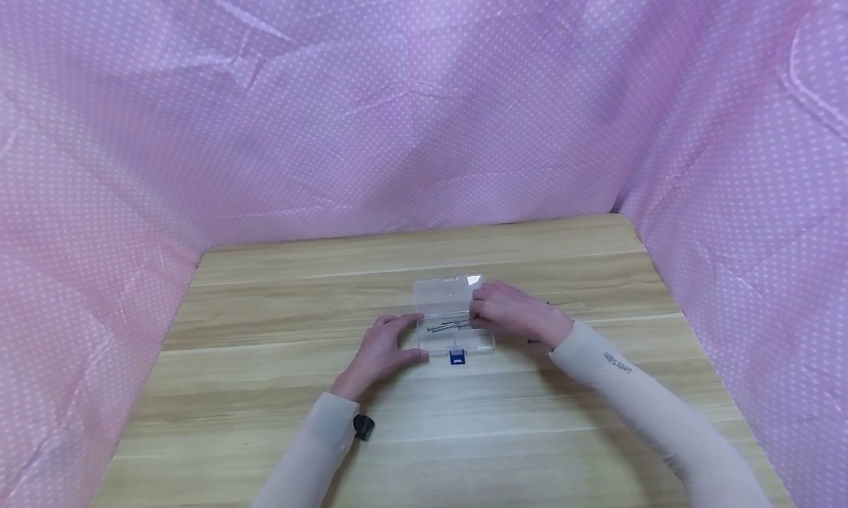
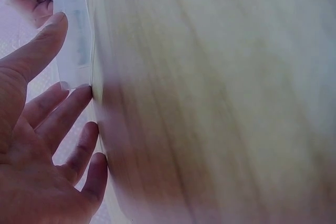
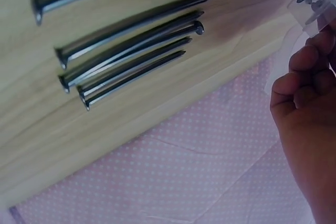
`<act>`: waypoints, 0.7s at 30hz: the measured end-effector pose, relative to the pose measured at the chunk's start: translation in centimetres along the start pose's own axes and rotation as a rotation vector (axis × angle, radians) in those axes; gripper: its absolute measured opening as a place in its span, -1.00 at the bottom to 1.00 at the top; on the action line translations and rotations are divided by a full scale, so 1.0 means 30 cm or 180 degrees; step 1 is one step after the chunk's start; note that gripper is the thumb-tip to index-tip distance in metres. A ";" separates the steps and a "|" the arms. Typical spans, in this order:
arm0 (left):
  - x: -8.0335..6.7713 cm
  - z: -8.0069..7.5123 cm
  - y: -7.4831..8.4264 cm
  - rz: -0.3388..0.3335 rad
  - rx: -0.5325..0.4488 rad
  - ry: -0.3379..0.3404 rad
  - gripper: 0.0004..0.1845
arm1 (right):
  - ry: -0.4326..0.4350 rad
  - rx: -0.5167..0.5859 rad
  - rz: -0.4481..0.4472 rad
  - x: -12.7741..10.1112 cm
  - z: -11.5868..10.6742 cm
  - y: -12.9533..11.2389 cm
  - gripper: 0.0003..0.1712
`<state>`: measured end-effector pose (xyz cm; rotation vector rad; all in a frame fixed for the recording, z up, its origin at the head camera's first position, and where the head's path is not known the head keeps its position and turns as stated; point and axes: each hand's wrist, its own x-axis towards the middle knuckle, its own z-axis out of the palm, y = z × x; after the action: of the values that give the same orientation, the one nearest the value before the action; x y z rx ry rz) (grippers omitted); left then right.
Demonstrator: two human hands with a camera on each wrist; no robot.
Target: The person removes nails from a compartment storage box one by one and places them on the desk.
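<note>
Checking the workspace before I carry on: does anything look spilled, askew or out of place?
Several nails lie loose on the table outside the clear box. The box looks intact, lid open; nothing else stands out.

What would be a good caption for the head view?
Two hands at an open clear box holding nails.

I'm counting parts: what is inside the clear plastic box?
The clear plastic box lies open with a few long nails inside. The right hand covers its right end, hiding anything there.
</note>
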<state>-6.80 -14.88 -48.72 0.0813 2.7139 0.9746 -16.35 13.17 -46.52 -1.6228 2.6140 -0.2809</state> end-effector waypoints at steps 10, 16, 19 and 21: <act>0.000 0.006 0.004 0.0038 0.0004 0.0035 -0.16 | 0.0173 0.0157 0.0019 -0.023 0.007 0.015 -0.94; 0.001 0.008 0.005 0.0065 0.0000 0.0053 -0.16 | 0.0351 0.0178 0.0023 -0.041 0.002 0.019 -0.93; -0.001 0.007 0.004 0.0073 0.0016 0.0054 -0.16 | 0.0462 0.0208 0.0029 -0.054 -0.009 0.019 -0.92; -0.002 0.006 0.002 0.0053 0.0033 0.0044 -0.16 | 0.0530 0.0224 0.0031 -0.065 -0.015 0.022 -0.92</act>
<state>-6.70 -14.72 -48.79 0.0996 2.7353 0.9692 -16.12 15.24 -46.30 -1.6299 2.6951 -0.5230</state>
